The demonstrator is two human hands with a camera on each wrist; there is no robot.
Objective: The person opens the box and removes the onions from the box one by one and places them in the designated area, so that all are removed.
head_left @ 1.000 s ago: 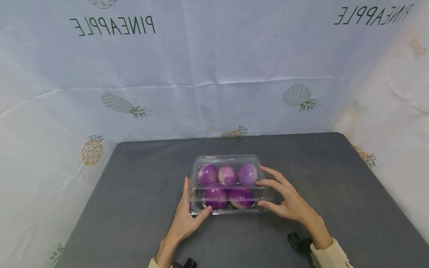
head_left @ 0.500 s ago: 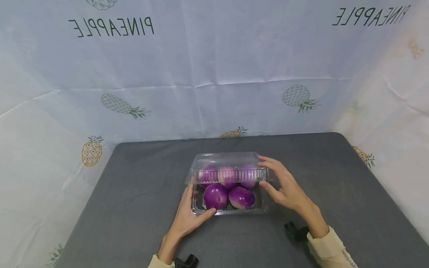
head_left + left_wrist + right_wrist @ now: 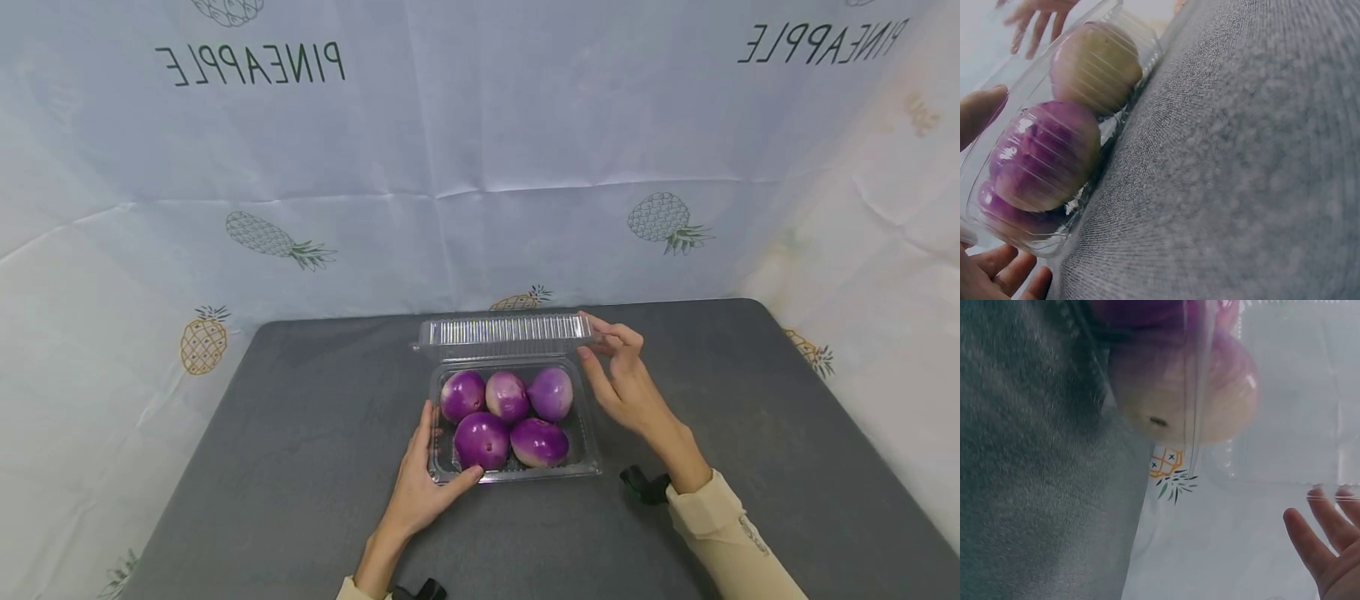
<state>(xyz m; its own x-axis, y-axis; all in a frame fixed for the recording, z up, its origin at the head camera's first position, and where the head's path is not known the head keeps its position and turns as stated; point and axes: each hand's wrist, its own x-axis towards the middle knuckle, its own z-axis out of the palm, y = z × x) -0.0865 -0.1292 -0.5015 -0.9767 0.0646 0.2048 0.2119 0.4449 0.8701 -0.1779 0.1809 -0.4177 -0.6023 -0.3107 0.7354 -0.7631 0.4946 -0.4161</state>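
Right grip (image 3: 624,385), a bare hand: partly open, fingertips touching the right end of the clear lid (image 3: 510,329); thumb appears free of it. Left grip (image 3: 420,490): spread wide, fingers along the left wall of the clear tray (image 3: 551,476), thumb at its front rim. Change: lid, earlier low over the contents, now stands up and back; all five purple-and-white vegetables (image 3: 506,397) lie uncovered, judged reachable from above. Tray rests on the desk (image 3: 315,467), about midway between the far corners. Beyond the far edge: pineapple-print sheet (image 3: 480,125). Likely obstructions: raised lid at rear, left thumb in front.
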